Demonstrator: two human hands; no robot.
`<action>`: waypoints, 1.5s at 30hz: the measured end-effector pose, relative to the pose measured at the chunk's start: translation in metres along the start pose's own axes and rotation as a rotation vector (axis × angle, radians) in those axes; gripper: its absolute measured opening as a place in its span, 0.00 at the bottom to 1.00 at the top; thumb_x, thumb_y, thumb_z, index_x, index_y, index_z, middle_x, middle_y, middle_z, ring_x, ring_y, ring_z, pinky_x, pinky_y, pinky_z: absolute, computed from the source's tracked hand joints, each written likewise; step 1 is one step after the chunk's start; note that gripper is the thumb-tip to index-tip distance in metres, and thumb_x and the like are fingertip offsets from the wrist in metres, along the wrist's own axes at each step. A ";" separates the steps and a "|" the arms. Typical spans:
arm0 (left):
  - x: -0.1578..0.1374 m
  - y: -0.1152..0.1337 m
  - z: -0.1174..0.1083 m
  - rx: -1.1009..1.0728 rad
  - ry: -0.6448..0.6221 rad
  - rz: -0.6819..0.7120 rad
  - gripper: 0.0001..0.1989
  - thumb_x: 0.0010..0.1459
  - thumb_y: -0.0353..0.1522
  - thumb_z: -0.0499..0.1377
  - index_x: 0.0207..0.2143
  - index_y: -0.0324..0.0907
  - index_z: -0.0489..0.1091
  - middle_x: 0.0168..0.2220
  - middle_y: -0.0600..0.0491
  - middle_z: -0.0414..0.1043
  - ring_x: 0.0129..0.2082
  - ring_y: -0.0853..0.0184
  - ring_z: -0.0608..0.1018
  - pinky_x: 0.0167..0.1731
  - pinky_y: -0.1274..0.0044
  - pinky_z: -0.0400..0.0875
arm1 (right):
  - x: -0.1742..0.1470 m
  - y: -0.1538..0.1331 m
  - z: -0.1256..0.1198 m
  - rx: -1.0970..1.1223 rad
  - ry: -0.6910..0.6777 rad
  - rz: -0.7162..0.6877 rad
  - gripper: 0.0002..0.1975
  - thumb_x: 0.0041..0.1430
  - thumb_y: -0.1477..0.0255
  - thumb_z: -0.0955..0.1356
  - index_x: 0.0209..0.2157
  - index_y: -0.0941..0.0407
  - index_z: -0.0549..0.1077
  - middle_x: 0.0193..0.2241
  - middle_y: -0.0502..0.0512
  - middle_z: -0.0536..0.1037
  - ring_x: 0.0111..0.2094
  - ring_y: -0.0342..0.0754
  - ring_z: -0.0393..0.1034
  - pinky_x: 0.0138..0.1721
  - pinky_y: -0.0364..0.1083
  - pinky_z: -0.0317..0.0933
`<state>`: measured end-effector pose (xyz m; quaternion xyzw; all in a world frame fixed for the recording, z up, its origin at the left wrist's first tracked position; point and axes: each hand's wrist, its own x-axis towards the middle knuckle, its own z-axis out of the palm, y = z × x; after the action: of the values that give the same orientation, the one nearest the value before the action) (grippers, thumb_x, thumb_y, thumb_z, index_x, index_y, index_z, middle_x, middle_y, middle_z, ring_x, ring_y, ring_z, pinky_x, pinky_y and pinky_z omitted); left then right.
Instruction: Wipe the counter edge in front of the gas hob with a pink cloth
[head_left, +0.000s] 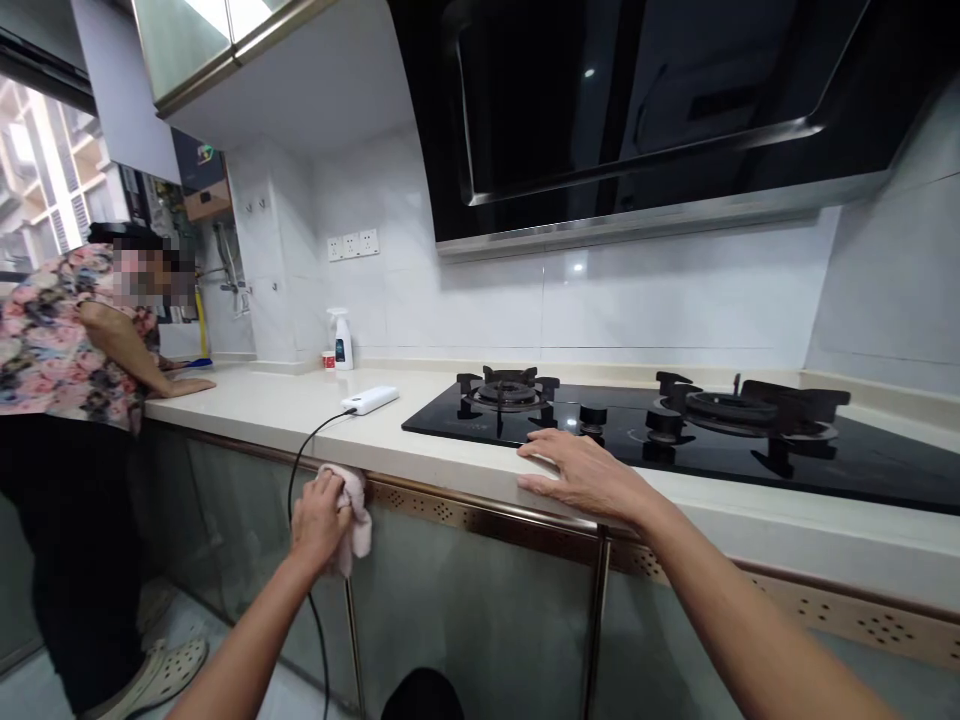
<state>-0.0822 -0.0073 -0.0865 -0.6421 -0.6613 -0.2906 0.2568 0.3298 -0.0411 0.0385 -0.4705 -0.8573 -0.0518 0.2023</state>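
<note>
At 7–8 o'clock in head view: pale pink cloth (360, 515) bunched in left hand's (321, 520) curled grip, by perforated trim (412, 502) | 4 o'clock: right hand (581, 475) loosely open, empty, at surface (247, 400) edge | advice: press evenly, avoid snagging black cable (320, 630)

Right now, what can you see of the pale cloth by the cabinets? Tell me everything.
The cloth is pale, faintly pink, and looks like soft, thick fabric. It is bunched and creased in the left hand, which hides part of it, with a loose fold hanging down. It is at the cabinet front, just below the edge of the countertop. How firmly it presses there cannot be told.
</note>
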 end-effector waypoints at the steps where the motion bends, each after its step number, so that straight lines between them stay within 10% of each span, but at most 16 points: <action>1: 0.004 -0.007 -0.001 0.026 -0.014 -0.018 0.11 0.57 0.28 0.54 0.42 0.44 0.69 0.54 0.45 0.71 0.51 0.52 0.70 0.45 0.65 0.67 | 0.000 0.000 0.000 -0.001 -0.001 -0.002 0.28 0.65 0.49 0.60 0.56 0.51 0.73 0.62 0.61 0.66 0.64 0.59 0.58 0.61 0.61 0.52; 13: -0.012 0.061 0.000 -0.189 0.126 -0.010 0.07 0.54 0.27 0.57 0.36 0.43 0.70 0.47 0.46 0.73 0.47 0.55 0.71 0.47 0.66 0.68 | 0.004 -0.002 0.001 -0.021 0.031 -0.040 0.23 0.63 0.54 0.64 0.53 0.52 0.73 0.57 0.60 0.69 0.58 0.58 0.63 0.56 0.58 0.56; 27: -0.071 0.291 -0.011 -0.809 0.165 0.609 0.10 0.54 0.29 0.60 0.41 0.46 0.72 0.48 0.49 0.73 0.48 0.58 0.72 0.48 0.65 0.69 | -0.001 -0.004 0.004 -0.004 0.186 -0.076 0.18 0.63 0.59 0.68 0.50 0.53 0.75 0.54 0.59 0.73 0.55 0.54 0.66 0.56 0.56 0.57; 33: -0.066 0.286 -0.018 -1.104 0.179 0.445 0.21 0.45 0.20 0.56 0.42 0.45 0.71 0.45 0.51 0.74 0.45 0.60 0.73 0.45 0.68 0.70 | -0.068 -0.024 0.025 0.397 0.768 -0.143 0.12 0.67 0.65 0.64 0.47 0.53 0.75 0.50 0.58 0.74 0.53 0.51 0.67 0.56 0.52 0.60; 36: -0.065 0.272 -0.033 -1.114 0.205 0.407 0.21 0.44 0.19 0.54 0.40 0.46 0.70 0.48 0.50 0.73 0.49 0.60 0.72 0.49 0.67 0.69 | -0.116 -0.026 0.070 0.573 1.045 0.168 0.13 0.65 0.61 0.67 0.46 0.52 0.74 0.48 0.58 0.74 0.52 0.52 0.68 0.55 0.53 0.62; 41: -0.088 0.280 -0.057 -1.076 0.136 0.643 0.21 0.47 0.21 0.55 0.43 0.46 0.69 0.49 0.48 0.71 0.46 0.60 0.73 0.45 0.68 0.71 | -0.153 -0.048 0.156 1.155 0.853 0.451 0.30 0.57 0.47 0.69 0.52 0.55 0.71 0.50 0.60 0.76 0.53 0.55 0.70 0.53 0.50 0.67; 45: -0.099 0.283 -0.063 -0.986 -0.024 0.890 0.29 0.56 0.27 0.57 0.61 0.48 0.60 0.56 0.45 0.69 0.50 0.59 0.73 0.49 0.66 0.72 | -0.164 -0.054 0.175 1.407 0.834 0.625 0.39 0.51 0.42 0.69 0.55 0.55 0.72 0.53 0.61 0.76 0.58 0.58 0.68 0.56 0.50 0.65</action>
<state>0.2027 -0.1200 -0.0976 -0.8994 -0.1253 -0.4183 0.0212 0.3109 -0.1505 -0.1801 -0.3925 -0.3785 0.3793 0.7476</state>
